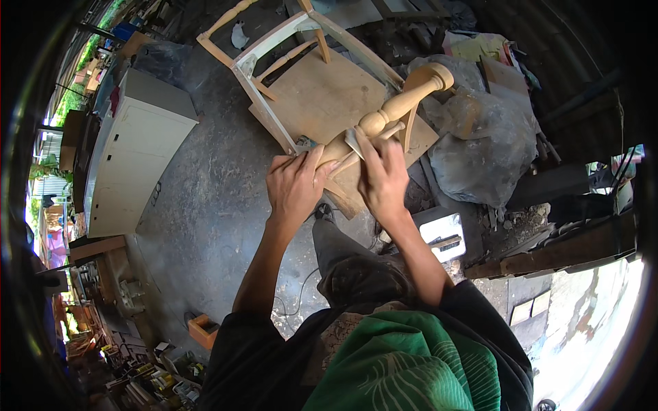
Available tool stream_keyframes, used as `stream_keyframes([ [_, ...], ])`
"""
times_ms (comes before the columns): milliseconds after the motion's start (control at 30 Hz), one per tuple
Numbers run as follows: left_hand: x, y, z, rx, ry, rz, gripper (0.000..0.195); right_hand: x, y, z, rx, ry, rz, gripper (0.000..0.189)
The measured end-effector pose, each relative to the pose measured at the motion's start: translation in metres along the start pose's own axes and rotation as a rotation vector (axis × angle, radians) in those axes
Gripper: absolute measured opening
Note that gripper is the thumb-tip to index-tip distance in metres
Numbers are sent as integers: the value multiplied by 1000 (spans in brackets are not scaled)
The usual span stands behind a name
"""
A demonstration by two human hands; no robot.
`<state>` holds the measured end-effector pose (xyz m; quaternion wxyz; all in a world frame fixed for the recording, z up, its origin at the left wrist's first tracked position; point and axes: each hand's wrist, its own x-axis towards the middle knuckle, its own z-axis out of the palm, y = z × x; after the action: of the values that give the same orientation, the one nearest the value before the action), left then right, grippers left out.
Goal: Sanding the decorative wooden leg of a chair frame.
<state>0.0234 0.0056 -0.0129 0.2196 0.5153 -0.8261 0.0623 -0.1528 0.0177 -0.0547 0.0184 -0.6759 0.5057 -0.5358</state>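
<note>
A turned leg of pale wood (398, 106) slants up to the right in front of me, part of a chair frame (263, 109) set on its side or upside down. My left hand (295, 180) wraps around the leg's lower stretch, thumb towards the right. Higher up, my right hand (384, 172) pinches a folded piece of pale sandpaper (353, 143) against the leg. A thinner turned stretcher (391, 130) runs close beside it, partly behind my right fingers. Whitish coating covers the inner faces of the seat rails. Below the frame lies a plywood board (329, 92).
A pale cabinet (144, 154) stands at left on the stained concrete floor (205, 205). Dusty plastic bags (478, 149) bulge at right. Near my right forearm, a brush (445, 242) rests on a shiny white surface (457, 226). A cable (300, 295) and an orange box (203, 331) lie lower left.
</note>
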Motion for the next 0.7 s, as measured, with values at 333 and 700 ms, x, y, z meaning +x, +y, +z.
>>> stream_keyframes([
  [333, 2, 6, -4, -66, 10, -52, 39, -11, 3, -20, 65, -8, 77, 53],
  [700, 3, 7, 1, -9, 6, -24, 36, 5, 1, 5, 27, 49, 15, 61],
])
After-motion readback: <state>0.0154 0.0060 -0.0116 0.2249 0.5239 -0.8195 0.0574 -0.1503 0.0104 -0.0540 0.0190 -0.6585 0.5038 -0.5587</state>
